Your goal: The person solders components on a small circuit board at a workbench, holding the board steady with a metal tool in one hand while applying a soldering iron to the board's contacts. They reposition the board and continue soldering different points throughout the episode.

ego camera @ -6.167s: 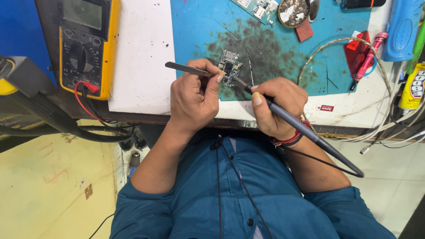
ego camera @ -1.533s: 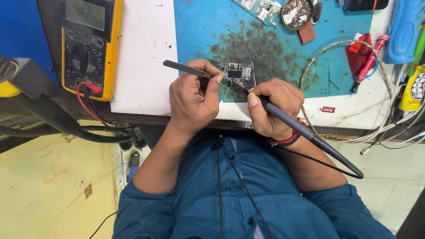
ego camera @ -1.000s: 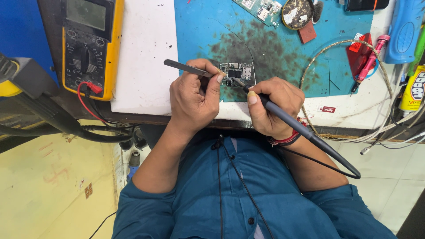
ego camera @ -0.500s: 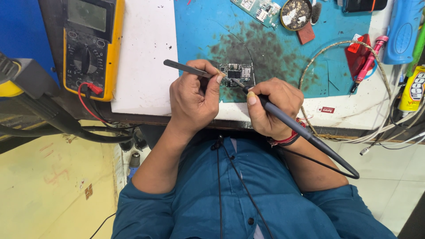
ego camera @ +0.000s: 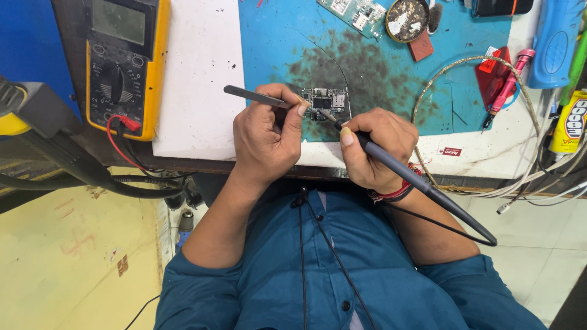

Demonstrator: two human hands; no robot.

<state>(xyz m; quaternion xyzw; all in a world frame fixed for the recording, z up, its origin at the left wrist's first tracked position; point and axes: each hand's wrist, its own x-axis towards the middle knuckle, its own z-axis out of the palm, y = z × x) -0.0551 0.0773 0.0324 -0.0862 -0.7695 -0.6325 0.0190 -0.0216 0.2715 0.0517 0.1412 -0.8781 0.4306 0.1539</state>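
Your left hand pinches tweezers in a closed grip; your right hand wraps a soldering iron, tip touching the small board at frame centre on the worktop.

The left hand pinches a pair of tweezers, their tips reaching toward a small circuit board that lies on a stained blue mat. The right hand grips a dark soldering iron like a pen; its tip seems to touch the board, though the fingers hide the exact spot. A yellow meter sits well to the left. A round tin and a second circuit board lie at the far edge of the mat.
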